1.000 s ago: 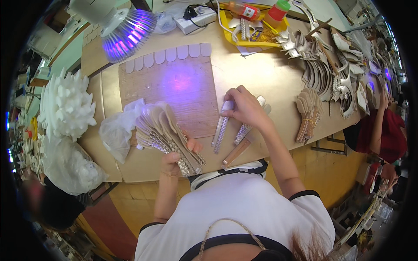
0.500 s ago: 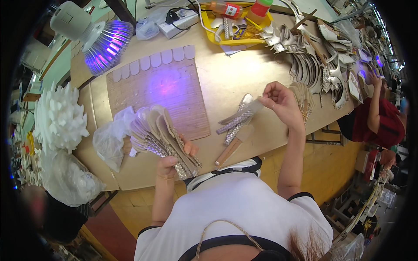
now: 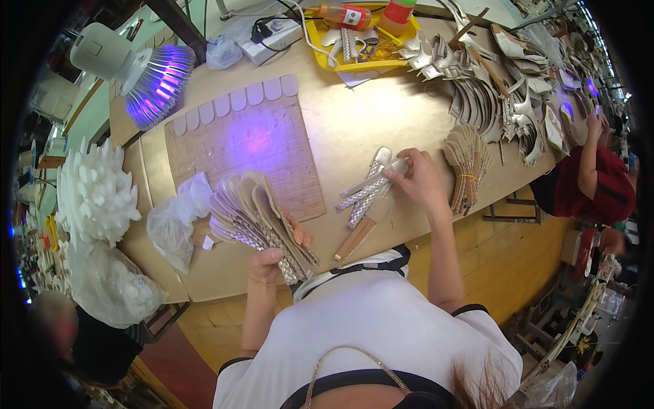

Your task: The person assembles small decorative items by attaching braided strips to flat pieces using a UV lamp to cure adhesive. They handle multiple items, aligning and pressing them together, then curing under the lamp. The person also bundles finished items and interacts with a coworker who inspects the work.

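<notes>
Centrally, brown board point(image 3: 289, 146): flat on the table point(image 3: 354, 116), a violet glow on its surface.
Left hand point(image 3: 267, 264): on the board's near side, fingers and thumb wrapped around a thick fanned bundle of straps point(image 3: 253, 204).
Bundle of straps: in front of the board's near edge, hiding part of it; rounded beige ends spread, woven silver parts by the thumb.
Right hand point(image 3: 421, 178): right of the board, finger and thumb pinched together on the end of a pale strap point(image 3: 364, 183).
Pale strap: slanting across woven silver straps point(image 3: 361, 213), right of the board.
Brown strap point(image 3: 353, 244): off the board's near right corner.
Banded bundle point(image 3: 468, 160): well right of the board.
Rounded tabs point(image 3: 238, 100): in a row along the board's far edge.
Lamp point(image 3: 158, 85): by the board's far left corner.
Yellow tray point(image 3: 361, 67): beyond the board's far right corner.
</notes>
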Available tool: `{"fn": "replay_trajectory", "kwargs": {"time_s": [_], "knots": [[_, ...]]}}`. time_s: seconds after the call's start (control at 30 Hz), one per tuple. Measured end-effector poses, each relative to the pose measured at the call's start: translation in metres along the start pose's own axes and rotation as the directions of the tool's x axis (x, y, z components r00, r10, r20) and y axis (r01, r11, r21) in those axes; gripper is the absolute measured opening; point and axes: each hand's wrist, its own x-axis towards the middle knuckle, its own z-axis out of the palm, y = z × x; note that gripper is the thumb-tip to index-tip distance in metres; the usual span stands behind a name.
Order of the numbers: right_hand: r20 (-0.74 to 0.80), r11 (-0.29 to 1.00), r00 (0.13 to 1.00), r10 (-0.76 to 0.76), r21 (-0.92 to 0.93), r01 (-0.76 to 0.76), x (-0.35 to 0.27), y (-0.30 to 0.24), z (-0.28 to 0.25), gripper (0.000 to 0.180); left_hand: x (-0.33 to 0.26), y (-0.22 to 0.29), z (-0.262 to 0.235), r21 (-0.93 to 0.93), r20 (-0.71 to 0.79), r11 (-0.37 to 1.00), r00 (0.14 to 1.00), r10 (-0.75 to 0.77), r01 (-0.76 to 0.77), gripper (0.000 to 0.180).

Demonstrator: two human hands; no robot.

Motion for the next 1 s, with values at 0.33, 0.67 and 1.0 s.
{"fn": "replay_trajectory", "kwargs": {"time_s": [0.33,0.67,1.0], "knots": [[0.121,0.984,0.986,0.115,0.12,-0.129,-0.007,-0.016,-0.007,0.045,0.0,0.001,0.0,0.036,-0.007,0.999,1.0,0.002,-0.002,0.064],[0.283,0.902,0.958,-0.054,0.426,-0.076,0.024,-0.018,-0.022,0.053,-0.004,-0.004,-0.006,-0.101,0.088,0.992,0.993,0.08,-0.071,0.062],[0.358,0.933,0.933,-0.033,0.345,-0.1,0.036,-0.014,0.005,0.048,-0.001,-0.003,-0.012,0.057,0.005,0.998,1.0,0.01,-0.011,0.065]]}}
